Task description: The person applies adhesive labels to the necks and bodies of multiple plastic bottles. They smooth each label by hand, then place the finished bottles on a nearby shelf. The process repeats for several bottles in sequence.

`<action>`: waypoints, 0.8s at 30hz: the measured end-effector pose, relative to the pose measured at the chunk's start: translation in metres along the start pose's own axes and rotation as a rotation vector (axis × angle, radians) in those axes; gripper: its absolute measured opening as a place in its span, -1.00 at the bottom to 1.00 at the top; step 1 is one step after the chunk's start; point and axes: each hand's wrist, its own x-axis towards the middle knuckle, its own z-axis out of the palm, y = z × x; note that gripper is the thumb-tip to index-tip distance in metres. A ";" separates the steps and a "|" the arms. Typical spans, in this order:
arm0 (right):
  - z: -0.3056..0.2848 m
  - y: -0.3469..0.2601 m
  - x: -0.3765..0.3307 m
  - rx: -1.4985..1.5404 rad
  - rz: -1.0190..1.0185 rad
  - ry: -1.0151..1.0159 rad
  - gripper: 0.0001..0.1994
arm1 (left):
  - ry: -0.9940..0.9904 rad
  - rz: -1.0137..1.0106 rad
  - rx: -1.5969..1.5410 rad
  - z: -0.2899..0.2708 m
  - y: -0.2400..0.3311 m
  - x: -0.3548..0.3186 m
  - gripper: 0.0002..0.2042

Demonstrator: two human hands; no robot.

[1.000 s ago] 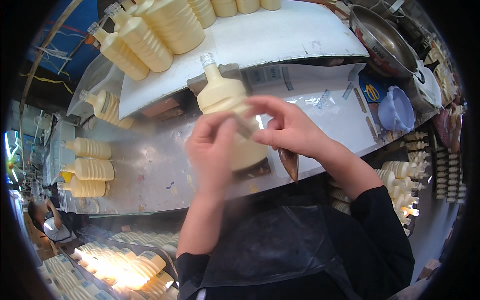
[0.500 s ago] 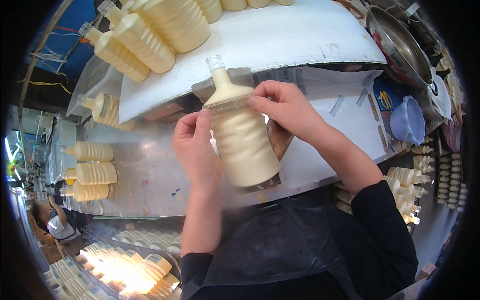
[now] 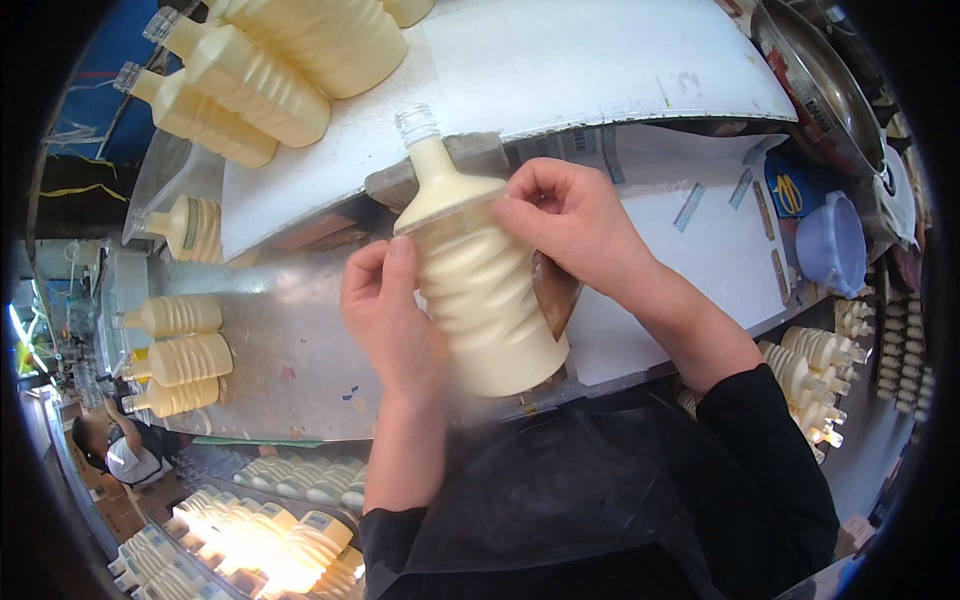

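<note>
A cream-coloured bottle [image 3: 485, 310] with wavy ribbed sides and a clear threaded neck lies tilted in front of me. Across it, just below the shoulder, stretches a thin see-through strip [image 3: 452, 216], like a label band. My left hand [image 3: 385, 305] pinches the strip's left end between thumb and forefinger, close to the bottle's side. At the other end, my right hand [image 3: 570, 220] pinches the strip with its fingers curled. Behind the bottle shows a brown block [image 3: 556, 295], partly hidden, and a grey block [image 3: 392, 188] sits by the neck.
Similar bottles [image 3: 255, 85] stand on the white raised board [image 3: 560, 60]; others [image 3: 180, 358] line the bench's left side. Small strips [image 3: 688, 207] lie on white paper to the right, near a lilac bucket [image 3: 832, 245] and a metal pan [image 3: 825, 80]. A person [image 3: 125, 450] sits far left.
The strip, dark and lettered against the bottle before, now looks pale and see-through. My left hand has dropped slightly along the bottle's side. The view has shifted a little.
</note>
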 end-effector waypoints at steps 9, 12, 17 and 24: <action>0.003 0.000 0.001 -0.032 -0.021 0.043 -0.85 | -0.041 -0.022 0.025 -0.007 -0.003 0.002 -0.88; 0.003 0.001 0.001 -0.039 -0.027 0.050 -0.85 | 0.014 -0.006 0.095 0.004 0.004 0.003 -0.80; 0.002 -0.001 0.000 -0.054 -0.032 0.056 -0.85 | -0.164 0.097 0.358 0.017 0.014 0.000 -0.65; -0.005 0.011 0.010 0.043 -0.061 0.030 -0.82 | -0.322 0.048 0.565 0.018 0.014 0.007 -0.49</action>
